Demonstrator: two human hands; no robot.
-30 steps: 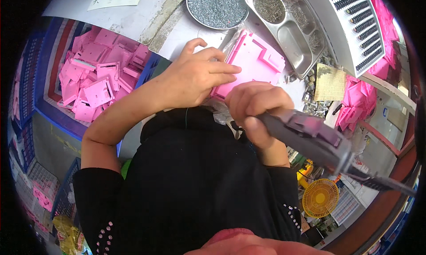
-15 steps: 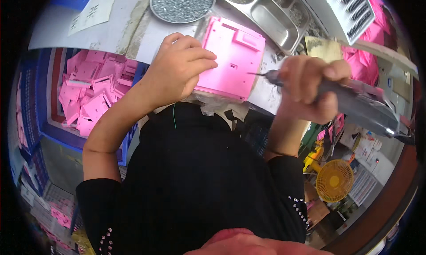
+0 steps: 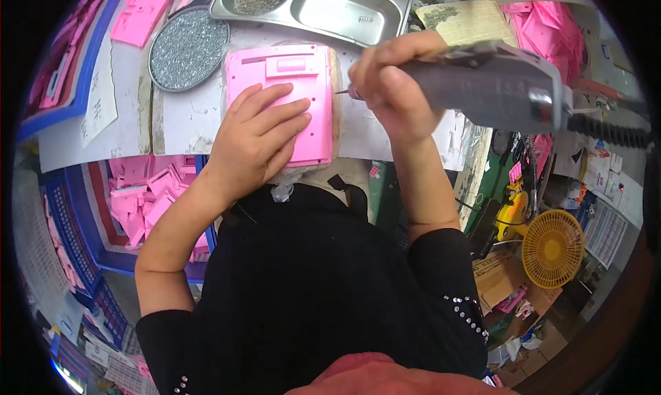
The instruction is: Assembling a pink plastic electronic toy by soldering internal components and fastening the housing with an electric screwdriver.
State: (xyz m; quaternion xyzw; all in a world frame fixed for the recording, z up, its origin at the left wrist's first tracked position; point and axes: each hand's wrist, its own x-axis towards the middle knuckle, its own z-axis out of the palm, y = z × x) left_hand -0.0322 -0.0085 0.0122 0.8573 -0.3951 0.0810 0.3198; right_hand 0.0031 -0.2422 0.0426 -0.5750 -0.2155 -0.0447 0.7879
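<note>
A pink plastic housing (image 3: 318,130) lies flat on the bench, on what looks like a padded, plastic-wrapped base. My left hand (image 3: 258,137) rests on its left half with the fingers spread. To the right of the housing, my right hand (image 3: 399,85) is wrapped round a grey electric screwdriver (image 3: 489,85), held almost level. Its thin bit (image 3: 342,92) points left toward the housing's right edge. Whether the bit touches anything is hard to tell. A black coiled cord (image 3: 609,130) runs from the screwdriver's rear end.
Beyond the housing are a round dish of small metal screws (image 3: 189,47) and a steel compartment tray (image 3: 344,13) with small parts. A blue crate (image 3: 89,209) with pink pieces stands below the bench at left. A yellow fan (image 3: 552,249) is at lower right.
My view has shifted, so the bench things sit further left. The left hand lies flatter and further onto the housing. The screwdriver has turned more level, still in my right hand.
</note>
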